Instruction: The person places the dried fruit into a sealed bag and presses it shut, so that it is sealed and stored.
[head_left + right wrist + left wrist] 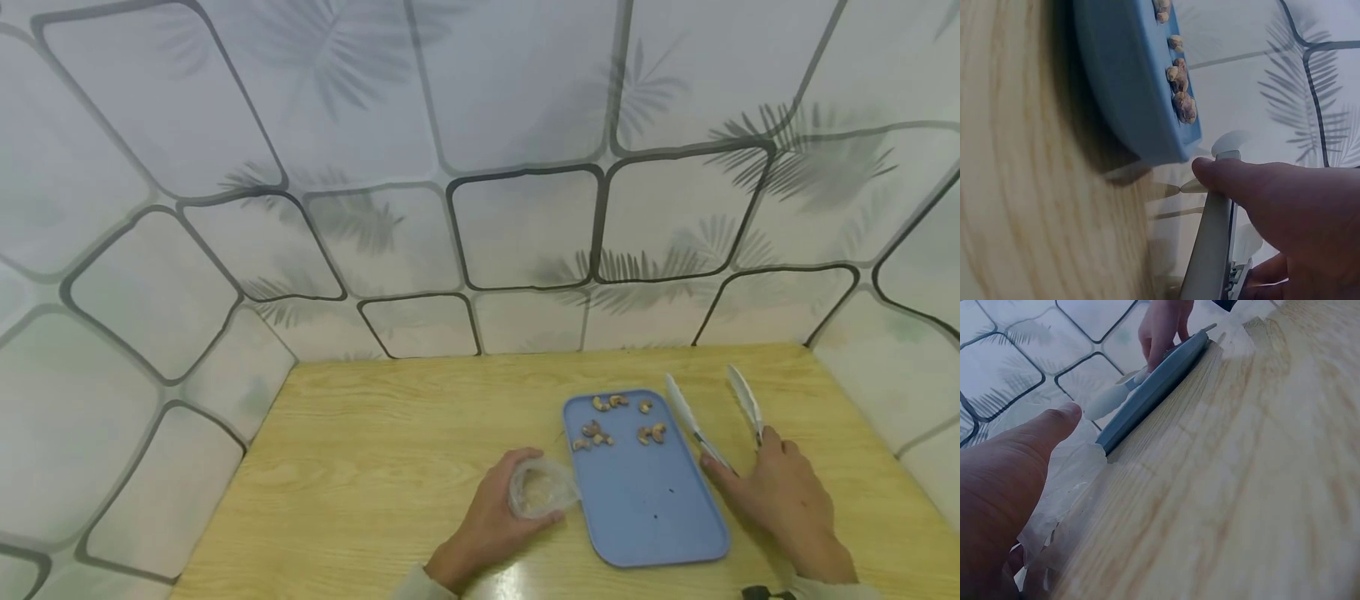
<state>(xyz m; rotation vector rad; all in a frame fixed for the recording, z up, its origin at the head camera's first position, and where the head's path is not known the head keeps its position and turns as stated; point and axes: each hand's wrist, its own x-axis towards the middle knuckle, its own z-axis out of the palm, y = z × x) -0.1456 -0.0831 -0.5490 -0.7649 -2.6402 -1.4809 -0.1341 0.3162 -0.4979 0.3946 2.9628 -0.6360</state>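
Observation:
My left hand (pixel 491 518) is curled round a clear plastic bag (pixel 542 490) with its round mouth facing up, just left of the blue tray (pixel 637 517). The bag's edge reaches the tray's rim in the head view. On the right, my right hand (pixel 787 492) grips a pair of tongs (pixel 684 410) whose two pale arms are spread apart, beside the tray's right edge. In the right wrist view, the thumb lies along one arm of the tongs (pixel 1210 244). Several brown-skinned cashews (pixel 597 433) lie in small groups on the tray's far half.
The light wood-grain table (pixel 360 467) meets patterned walls (pixel 525 225) at the back and both sides. A few dark specks (pixel 656 517) lie on the near half of the tray. A small black object (pixel 756 592) shows at the bottom right edge.

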